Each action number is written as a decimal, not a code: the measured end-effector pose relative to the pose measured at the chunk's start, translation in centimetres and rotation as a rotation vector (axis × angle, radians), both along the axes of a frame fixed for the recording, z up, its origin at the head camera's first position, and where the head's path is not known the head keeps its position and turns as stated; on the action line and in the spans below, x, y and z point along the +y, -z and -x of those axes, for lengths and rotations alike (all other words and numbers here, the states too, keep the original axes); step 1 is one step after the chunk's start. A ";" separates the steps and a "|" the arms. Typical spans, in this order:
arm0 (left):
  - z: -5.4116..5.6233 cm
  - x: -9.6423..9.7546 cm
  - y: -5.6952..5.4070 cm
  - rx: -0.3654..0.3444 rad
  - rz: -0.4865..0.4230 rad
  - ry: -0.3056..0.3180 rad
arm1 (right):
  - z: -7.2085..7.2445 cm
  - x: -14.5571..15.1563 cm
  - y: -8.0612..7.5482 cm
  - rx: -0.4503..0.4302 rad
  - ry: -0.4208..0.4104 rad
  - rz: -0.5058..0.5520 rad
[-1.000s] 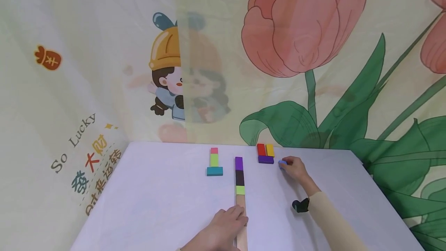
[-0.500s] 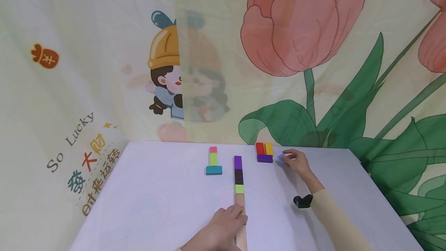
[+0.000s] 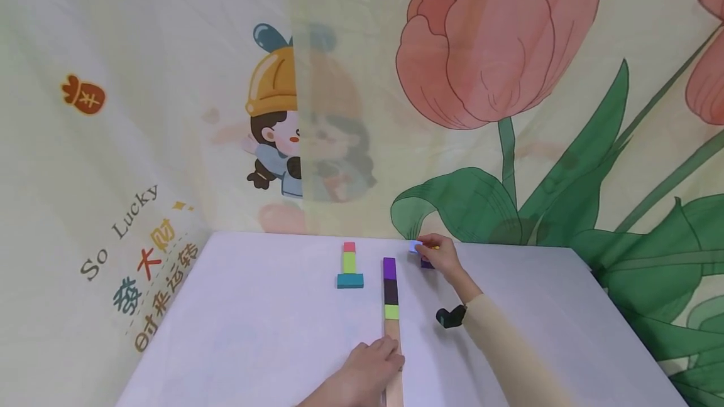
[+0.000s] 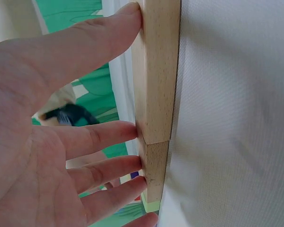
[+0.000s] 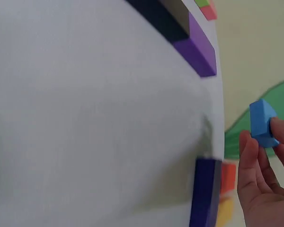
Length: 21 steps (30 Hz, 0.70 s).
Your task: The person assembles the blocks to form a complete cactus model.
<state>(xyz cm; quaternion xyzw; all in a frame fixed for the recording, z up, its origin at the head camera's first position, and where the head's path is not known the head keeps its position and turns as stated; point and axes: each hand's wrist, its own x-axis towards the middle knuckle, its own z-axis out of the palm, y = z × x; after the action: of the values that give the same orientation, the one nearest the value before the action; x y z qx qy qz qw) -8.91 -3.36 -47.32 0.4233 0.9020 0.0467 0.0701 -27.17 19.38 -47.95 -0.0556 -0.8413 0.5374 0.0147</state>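
My right hand (image 3: 444, 259) pinches a small blue block (image 5: 261, 120) between thumb and fingers, raised above the tabletop near its back edge. Below it stand a dark purple block (image 5: 206, 189), a red block (image 5: 228, 177) and a yellow block (image 5: 224, 211); in the head view the hand hides most of them. My left hand (image 3: 370, 366) touches the side of a row of plain wooden blocks (image 4: 158, 71) with thumb and fingertips, its fingers nearly straight. Continuing that row away from me are a lime block (image 3: 391, 312), a black block (image 3: 391, 292) and a purple block (image 3: 389, 268).
Left of the row, a teal block (image 3: 350, 281) lies crosswise, with a lime green block (image 3: 349, 262) and a pink block (image 3: 349, 247) behind it. A printed curtain (image 3: 339, 212) hangs right behind the white table (image 3: 254, 331).
My right hand has carried the blue block leftward, from the right side of the red, yellow and dark purple group to its left side. The left hand stays on the wooden row.
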 end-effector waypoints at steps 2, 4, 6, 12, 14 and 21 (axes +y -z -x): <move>0.0 0.0 0.0 -0.025 0.008 -0.007 | 0.4 -1.1 0.4 -0.006 0.016 0.045; 0.1 0.1 -0.1 -0.049 0.023 -0.017 | 0.8 -2.0 0.8 -0.016 0.051 0.092; 0.1 0.1 -0.1 -0.057 0.033 -0.025 | 1.1 -2.7 1.2 -0.027 0.092 0.141; 0.0 0.2 0.0 -0.021 0.051 -0.035 | 1.7 -3.8 2.0 -0.012 0.094 0.233; 0.0 0.2 0.0 -0.017 0.052 -0.037 | 1.8 -4.1 2.2 -0.003 0.090 0.223; 0.2 0.2 0.0 -0.035 0.051 -0.042 | 1.6 -5.1 2.5 -0.016 0.104 0.082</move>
<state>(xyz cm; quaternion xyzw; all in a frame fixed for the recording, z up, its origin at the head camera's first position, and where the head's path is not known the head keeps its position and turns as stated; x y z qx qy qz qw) -9.11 -3.13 -47.35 0.4013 0.9104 0.0324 0.0956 -28.80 14.25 -50.42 -0.1040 -0.8146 0.5697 0.0333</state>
